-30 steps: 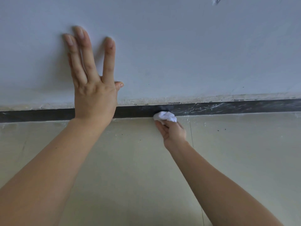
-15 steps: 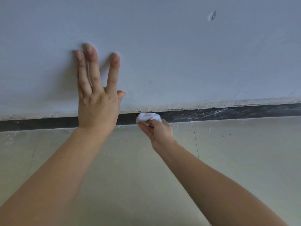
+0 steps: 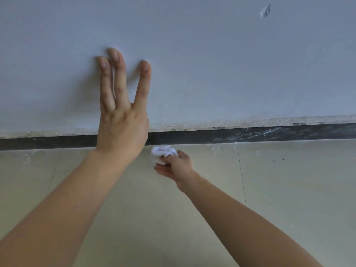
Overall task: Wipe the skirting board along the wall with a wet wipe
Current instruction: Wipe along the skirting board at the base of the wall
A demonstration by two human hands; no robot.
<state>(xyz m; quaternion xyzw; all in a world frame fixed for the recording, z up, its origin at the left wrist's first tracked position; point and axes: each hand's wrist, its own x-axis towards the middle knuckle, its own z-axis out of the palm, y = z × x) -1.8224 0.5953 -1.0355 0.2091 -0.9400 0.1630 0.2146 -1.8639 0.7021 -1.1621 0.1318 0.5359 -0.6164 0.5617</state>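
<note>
Wall first: pale grey painted wall [image 3: 212, 64] fills the upper half, with a rough, crumbly plaster line along its foot. Beige tiled floor [image 3: 289, 189] below, thin grout lines, white specks near the wall. Narrow black marbled skirting board [image 3: 192, 136] runs full width between the two; white smears on its right stretch, left stretch looks plainer. My left hand [image 3: 121, 128] is flat against the wall, fingers straight and spread, holding nothing; its heel covers a section of the board. My right hand [image 3: 175, 166] is low on the floor side, just right of the left wrist, fingers and thumb curled round a scrunched white wet wipe [image 3: 162, 152]. Wipe sits at the board's bottom edge, where board meets floor; contact with the board itself I cannot tell. Small white chip [image 3: 264, 11] on the wall, top right.
</note>
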